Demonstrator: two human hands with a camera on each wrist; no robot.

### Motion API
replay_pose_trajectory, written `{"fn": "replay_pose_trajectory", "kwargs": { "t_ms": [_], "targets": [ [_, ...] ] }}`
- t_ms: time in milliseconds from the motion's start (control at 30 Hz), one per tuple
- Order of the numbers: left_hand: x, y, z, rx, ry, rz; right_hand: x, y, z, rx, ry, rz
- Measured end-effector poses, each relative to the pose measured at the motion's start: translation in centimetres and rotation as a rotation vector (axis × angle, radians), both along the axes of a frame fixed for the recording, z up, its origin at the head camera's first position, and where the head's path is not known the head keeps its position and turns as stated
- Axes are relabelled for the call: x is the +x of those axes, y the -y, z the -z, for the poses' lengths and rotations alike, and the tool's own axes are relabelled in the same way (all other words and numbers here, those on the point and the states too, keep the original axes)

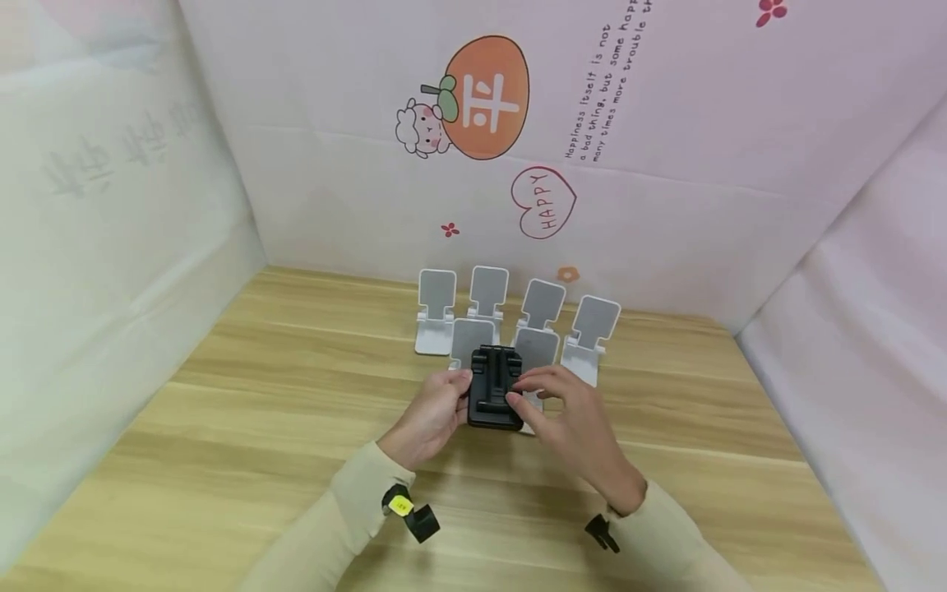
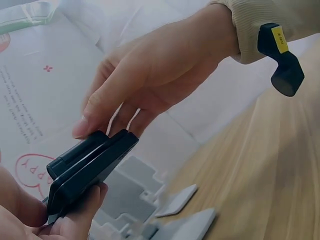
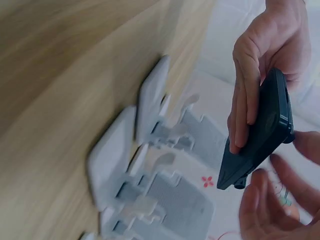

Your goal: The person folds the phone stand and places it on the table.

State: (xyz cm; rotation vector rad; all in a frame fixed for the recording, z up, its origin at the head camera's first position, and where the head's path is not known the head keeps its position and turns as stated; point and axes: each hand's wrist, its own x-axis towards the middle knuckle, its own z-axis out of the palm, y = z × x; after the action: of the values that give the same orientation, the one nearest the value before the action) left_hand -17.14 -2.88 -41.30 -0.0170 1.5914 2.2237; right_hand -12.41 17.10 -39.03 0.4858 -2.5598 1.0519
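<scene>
A black folded phone stand (image 1: 496, 388) is held above the table, in front of several white phone stands. My left hand (image 1: 432, 411) grips its left side, thumb at the edge and fingers spread under the base, as the right wrist view shows. At the opposite side, my right hand (image 1: 573, 419) pinches the stand's edge between thumb and fingertips. In the left wrist view the right thumb (image 2: 82, 129) touches the end of the raised bar on the black stand (image 2: 90, 167). The fingers' exact contact is partly hidden.
Unfolded white phone stands with grey pads stand in two rows, including a far-left one (image 1: 436, 312) and a far-right one (image 1: 592, 337). Behind the wooden table (image 1: 296, 395) hangs a printed cloth backdrop (image 1: 355, 181). Pale cloth also covers both sides.
</scene>
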Motion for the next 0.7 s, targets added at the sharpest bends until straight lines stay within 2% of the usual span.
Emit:
{"fn": "replay_pose_trajectory", "kwargs": {
  "t_ms": [167, 267, 500, 700],
  "targets": [
    [-0.1, 2.8, -0.6, -0.029, -0.01, -0.05, -0.8, 2.3, -0.5, -0.037, 0.141, 0.002],
    [-0.3, 4.5, -0.6, -0.051, -0.017, -0.067, -1.4, 3.9, -0.6, -0.036, 0.184, -0.024],
    [-1.3, 8.0, 0.1, -0.117, -0.013, -0.098, -2.7, 8.0, -0.1, 0.001, 0.165, -0.096],
    [-2.8, 10.3, 1.0, -0.221, -0.012, -0.158, -4.2, 11.0, 0.4, 0.021, 0.181, -0.136]
  ]
}}
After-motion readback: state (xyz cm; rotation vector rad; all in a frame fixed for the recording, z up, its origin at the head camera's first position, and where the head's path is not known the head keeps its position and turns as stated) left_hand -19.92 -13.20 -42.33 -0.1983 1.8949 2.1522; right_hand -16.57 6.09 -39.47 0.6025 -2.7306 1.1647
